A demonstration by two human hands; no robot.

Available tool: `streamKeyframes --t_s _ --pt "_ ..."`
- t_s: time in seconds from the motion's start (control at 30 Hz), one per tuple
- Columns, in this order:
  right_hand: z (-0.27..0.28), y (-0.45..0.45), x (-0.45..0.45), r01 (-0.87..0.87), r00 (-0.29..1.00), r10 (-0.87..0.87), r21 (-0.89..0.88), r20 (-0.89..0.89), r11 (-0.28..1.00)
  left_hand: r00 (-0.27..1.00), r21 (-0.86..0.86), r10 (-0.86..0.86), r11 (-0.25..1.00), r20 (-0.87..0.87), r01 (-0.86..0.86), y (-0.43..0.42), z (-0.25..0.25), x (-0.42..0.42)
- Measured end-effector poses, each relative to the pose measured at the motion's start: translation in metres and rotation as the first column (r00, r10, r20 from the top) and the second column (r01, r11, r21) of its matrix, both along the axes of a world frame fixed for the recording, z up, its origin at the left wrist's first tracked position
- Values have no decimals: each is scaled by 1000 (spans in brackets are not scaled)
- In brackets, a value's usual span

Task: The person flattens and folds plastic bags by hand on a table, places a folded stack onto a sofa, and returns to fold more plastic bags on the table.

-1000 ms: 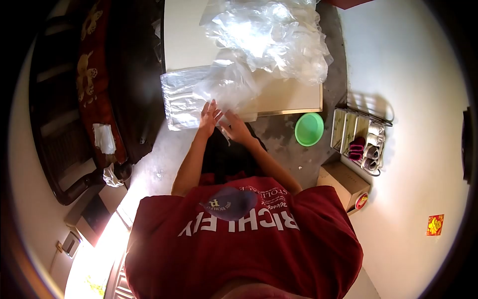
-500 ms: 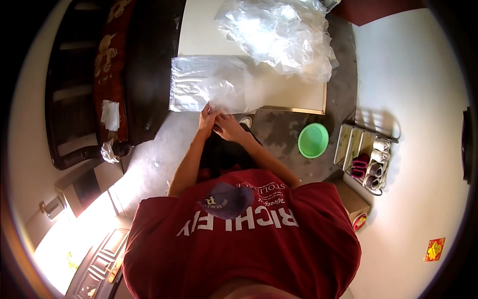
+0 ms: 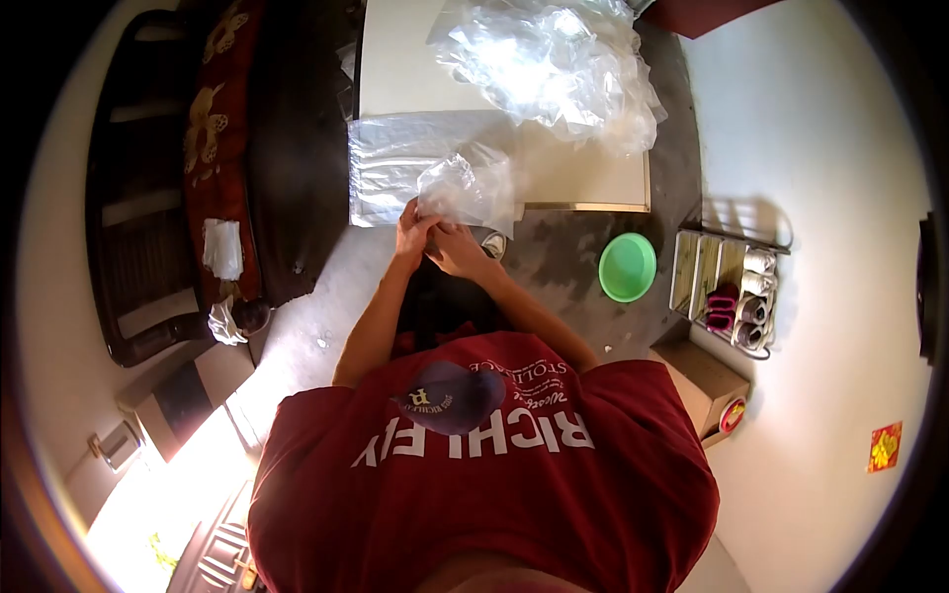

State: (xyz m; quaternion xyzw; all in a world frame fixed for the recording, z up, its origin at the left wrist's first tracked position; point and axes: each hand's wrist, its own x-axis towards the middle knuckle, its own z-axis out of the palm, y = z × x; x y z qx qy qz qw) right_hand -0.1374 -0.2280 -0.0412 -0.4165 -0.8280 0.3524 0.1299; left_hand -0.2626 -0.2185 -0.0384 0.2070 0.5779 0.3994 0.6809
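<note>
"Two hands meet near the centre of the frame. How does each one stand?"

"The left hand (image 3: pixel 411 235) is narrow, its fingertips pinching the near edge of the loose clear film (image 3: pixel 463 190). The right hand (image 3: pixel 461 251) curls up close against it, fingers drawn in. I cannot tell whether it grips film too, because the fingertips are hidden."

"Where exactly is that film?"

"Just beyond the fingers, puffed and a little bunched, over the flat layered plastic (image 3: pixel 381 163) at upper centre."

"What would handle it well?"

"A light pinch, I think, with the fingertips doing the work. Film this thin probably clings and creases, so one hand steady while the other moves slowly along the edge seems safer than tugging."

"And farther out?"

"The flat plastic reaches the near edge of the pale table (image 3: pixel 593 183), so a hard pull could drag it. Past that, a crumpled heap of clear plastic (image 3: pixel 559 74) fills the top of the frame, right of centre; I'd keep the loose piece from tangling there."
</note>
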Motion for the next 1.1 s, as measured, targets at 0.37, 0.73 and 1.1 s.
streamKeyframes --t_s 0.37,0.73,1.1 --pt "24 -14 -72 197 980 -195 -69 28 978 994 -56 98 994 38 -95 11 -2 -67" --pt "25 -11 -76 264 960 -269 -65 -82 962 998 56 63 996 29 -65 32 -8 -71" --pt "-13 3 -70 -115 -216 -970 -989 112 -89 855 -89 180 984 486 -157 13 -8 -96"
